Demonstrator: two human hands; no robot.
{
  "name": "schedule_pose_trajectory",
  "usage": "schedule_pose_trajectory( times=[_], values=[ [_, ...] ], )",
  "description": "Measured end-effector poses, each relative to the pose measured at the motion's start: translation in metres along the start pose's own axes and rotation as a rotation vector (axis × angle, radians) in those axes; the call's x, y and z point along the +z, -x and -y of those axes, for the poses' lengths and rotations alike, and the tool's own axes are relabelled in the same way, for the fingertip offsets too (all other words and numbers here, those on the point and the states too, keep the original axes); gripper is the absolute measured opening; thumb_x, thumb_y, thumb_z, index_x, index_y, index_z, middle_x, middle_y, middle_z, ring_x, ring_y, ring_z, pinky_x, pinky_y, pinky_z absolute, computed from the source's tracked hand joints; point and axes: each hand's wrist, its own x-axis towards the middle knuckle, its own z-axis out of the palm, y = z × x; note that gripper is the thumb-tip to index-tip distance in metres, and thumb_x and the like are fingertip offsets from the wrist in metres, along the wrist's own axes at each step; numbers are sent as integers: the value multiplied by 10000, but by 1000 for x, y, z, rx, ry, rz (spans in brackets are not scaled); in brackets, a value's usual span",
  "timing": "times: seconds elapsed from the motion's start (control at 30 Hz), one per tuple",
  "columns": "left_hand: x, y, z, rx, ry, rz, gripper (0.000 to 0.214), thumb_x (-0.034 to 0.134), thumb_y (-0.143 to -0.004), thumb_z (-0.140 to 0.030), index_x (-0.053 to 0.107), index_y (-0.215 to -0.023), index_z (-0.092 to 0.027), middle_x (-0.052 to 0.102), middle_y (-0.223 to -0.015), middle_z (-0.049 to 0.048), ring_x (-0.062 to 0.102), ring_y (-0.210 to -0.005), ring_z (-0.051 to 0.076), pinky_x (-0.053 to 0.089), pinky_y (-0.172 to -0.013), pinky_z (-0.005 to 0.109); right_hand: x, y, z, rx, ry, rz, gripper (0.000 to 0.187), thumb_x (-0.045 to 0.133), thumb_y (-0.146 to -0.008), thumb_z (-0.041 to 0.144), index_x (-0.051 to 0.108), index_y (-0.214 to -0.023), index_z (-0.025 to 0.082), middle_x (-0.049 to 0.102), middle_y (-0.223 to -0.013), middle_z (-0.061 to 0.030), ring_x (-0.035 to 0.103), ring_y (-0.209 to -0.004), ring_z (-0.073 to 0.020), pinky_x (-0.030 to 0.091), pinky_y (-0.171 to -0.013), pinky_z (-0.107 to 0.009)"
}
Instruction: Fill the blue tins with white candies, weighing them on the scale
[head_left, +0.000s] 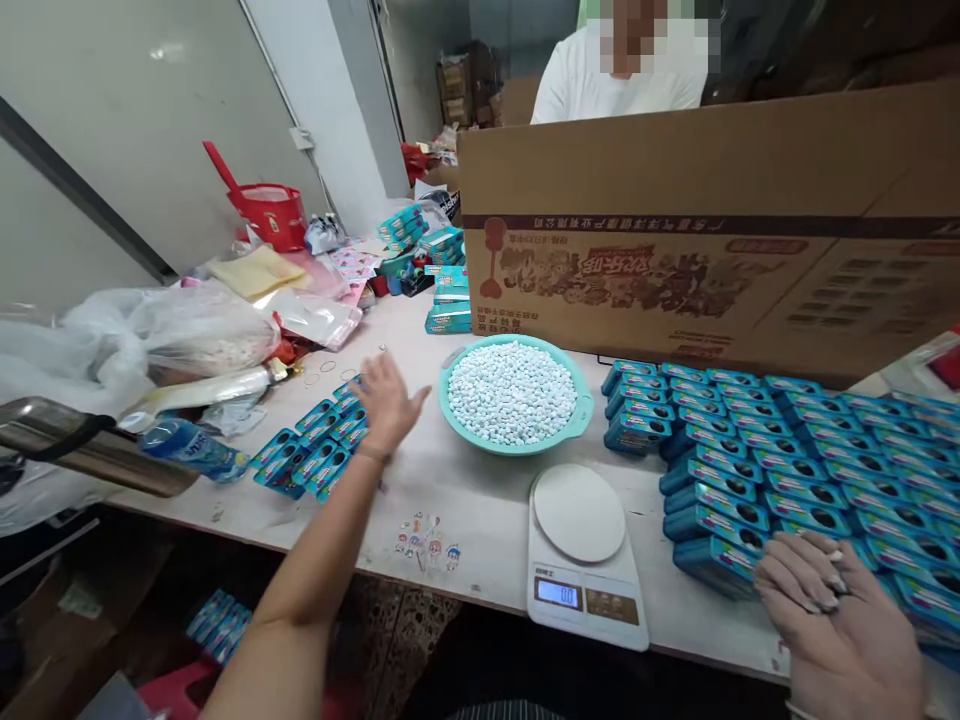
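My left hand reaches over the table with its fingers spread, holding nothing. It is beside a group of blue boxes, its fingertips over their right edge. My right hand is turned palm up at the lower right, fingers curled in around what look like small white pellets, mostly hidden. Rows of blue boxes with dark oval windows stand behind it. A teal bowl full of small white pellets sits between my hands. In front of it, a white kitchen scale reads 0.0, its plate bare.
A large printed carton stands behind the bowl, with a person in white beyond. At left lie plastic bags, a blue-labelled bottle and a steel flask. A red basket and stacked teal boxes are farther back.
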Motion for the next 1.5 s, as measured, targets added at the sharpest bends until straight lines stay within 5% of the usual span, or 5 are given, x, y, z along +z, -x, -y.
schedule_pose_trajectory(
  times=[0.17,0.63,0.87,1.2,1.5],
  values=[
    [8,12,82,-139,-457,367,923,613,-796,-500,344,-1397,148,318,-1473,414,152,-1456,501,152,-1090,718,12,4,-16,11,11,-41,233,468,-819,14,401,-731,219,388,-477,97,369,-312,-50,267,-308,-183],
    [-17,39,69,92,-328,300,474,657,-757,-399,586,-1096,-74,648,-1087,229,576,-1077,388,376,-989,561,11,8,-28,68,-41,34,229,374,-938,91,412,-754,221,426,-498,80,409,-320,-63,290,-321,-184],
    [-37,98,-17,583,372,407,581,640,-823,-403,468,-1357,-253,607,-1145,86,614,-1012,253,519,-867,395,3,10,-27,68,-88,89,197,480,-929,129,418,-766,220,422,-509,91,409,-334,-65,318,-327,-184],
    [19,122,-147,712,489,710,569,733,-727,-173,625,-1282,-243,569,-1334,141,550,-1233,328,460,-1033,470,-8,21,-16,45,-171,70,193,425,-976,161,441,-790,211,432,-521,85,410,-344,-68,307,-322,-180],
    [-27,114,-52,460,682,694,369,659,-769,-376,665,-1107,-229,691,-1153,68,634,-1088,266,500,-966,407,-8,18,-12,55,-143,32,211,446,-973,181,432,-766,218,401,-518,98,393,-356,-58,292,-331,-175]
  ],
)
